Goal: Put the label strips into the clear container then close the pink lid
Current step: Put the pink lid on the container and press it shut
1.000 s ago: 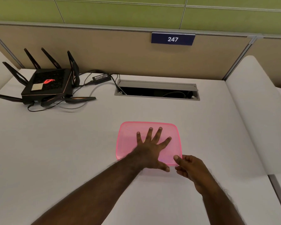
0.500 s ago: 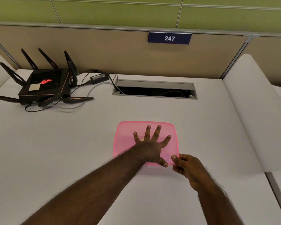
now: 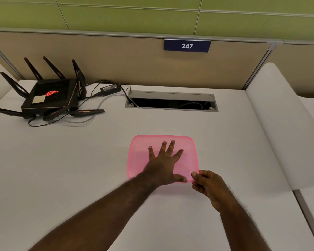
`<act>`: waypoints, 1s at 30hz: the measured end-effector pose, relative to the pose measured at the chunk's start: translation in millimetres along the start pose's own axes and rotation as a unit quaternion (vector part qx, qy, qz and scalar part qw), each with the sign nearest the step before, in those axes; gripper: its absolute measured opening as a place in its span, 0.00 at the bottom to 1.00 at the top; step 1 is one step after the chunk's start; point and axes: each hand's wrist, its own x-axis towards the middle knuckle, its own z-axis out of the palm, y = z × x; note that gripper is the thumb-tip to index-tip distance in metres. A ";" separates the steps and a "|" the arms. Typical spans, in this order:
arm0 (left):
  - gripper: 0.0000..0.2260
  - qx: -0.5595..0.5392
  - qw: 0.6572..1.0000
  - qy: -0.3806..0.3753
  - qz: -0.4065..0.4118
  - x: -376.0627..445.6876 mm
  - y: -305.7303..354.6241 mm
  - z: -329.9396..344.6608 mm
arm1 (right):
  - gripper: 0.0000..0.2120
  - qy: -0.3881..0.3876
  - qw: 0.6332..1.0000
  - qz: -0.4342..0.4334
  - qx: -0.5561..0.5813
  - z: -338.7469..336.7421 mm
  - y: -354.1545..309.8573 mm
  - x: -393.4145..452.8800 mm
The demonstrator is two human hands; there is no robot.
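Observation:
The pink lid (image 3: 140, 151) lies flat on top of the clear container in the middle of the white desk. The container underneath is almost wholly hidden by the lid, and no label strips are visible. My left hand (image 3: 164, 161) rests flat on the lid with fingers spread, palm down. My right hand (image 3: 206, 183) pinches the lid's near right corner between thumb and fingers.
A black router (image 3: 49, 98) with several antennas and cables sits at the far left. A power adapter (image 3: 110, 88) lies behind it. An open cable slot (image 3: 170, 102) runs along the back of the desk (image 3: 62, 169). A white divider (image 3: 272, 127) bounds the right side.
Both hands stay on the lid; the view has shifted slightly. My right hand's grip on the near right corner has tightened a little.

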 end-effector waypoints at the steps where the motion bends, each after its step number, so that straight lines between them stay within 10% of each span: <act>1: 0.41 -0.040 0.998 0.051 -0.018 -9.9 -5.7 3.3 | 0.13 -0.005 1.000 0.006 0.013 -0.9 0.5 0.9; 6: 0.26 -0.212 0.896 0.305 -0.243 -70.9 -55.9 22.2 | 0.14 -0.018 0.999 0.017 0.029 -3.8 2.3 5.2; 13: 0.14 -0.661 0.678 0.077 -0.310 -110.2 -96.3 29.8 | 0.15 -0.026 0.999 0.024 0.022 -6.1 2.5 9.1; 30: 0.10 -0.624 0.720 0.057 -0.298 -102.7 -102.6 19.4 | 0.13 -0.028 0.999 0.025 0.020 -2.0 -3.4 5.4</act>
